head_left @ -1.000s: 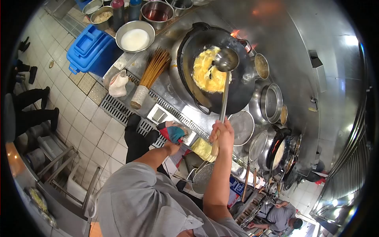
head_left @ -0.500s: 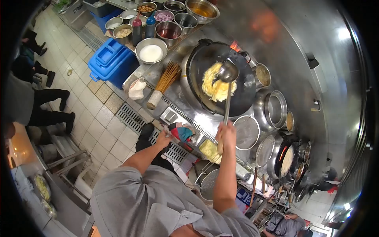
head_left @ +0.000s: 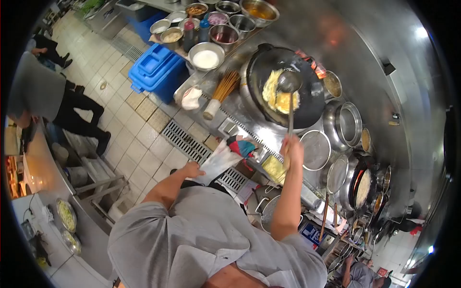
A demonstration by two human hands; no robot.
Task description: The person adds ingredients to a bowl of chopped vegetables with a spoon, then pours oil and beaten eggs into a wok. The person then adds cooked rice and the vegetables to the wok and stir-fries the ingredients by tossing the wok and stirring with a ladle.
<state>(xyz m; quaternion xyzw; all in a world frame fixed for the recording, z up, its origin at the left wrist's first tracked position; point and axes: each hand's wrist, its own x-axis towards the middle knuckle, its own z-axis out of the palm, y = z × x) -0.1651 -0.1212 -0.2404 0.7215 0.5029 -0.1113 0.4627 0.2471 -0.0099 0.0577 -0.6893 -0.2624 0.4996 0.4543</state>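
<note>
My right hand (head_left: 292, 150) is closed round the handle of a long metal ladle (head_left: 289, 81). The ladle's bowl rests among yellow cooked egg (head_left: 271, 89) in a dark wok (head_left: 312, 108) on the range. Lower left, my left hand (head_left: 192, 170) grips the end of a whitish cloth (head_left: 216, 162), which stretches toward a red and teal cloth (head_left: 243, 146) at the counter's front edge. Whether the two cloths are joined I cannot tell. A bamboo wok brush (head_left: 224, 91) lies left of the wok beside a crumpled white cloth (head_left: 191, 98).
Bowls of ingredients, including one of white contents (head_left: 205, 58), stand at the back. A blue lidded bin (head_left: 156, 72) is on the floor. Right of my hand are a round strainer (head_left: 315, 150) and another wok (head_left: 350, 187). A person in grey (head_left: 41, 91) stands at left.
My left hand has drawn the whitish cloth out toward my body. The ladle stays in the wok, and the egg is now more folded together. The whole view has shifted.
</note>
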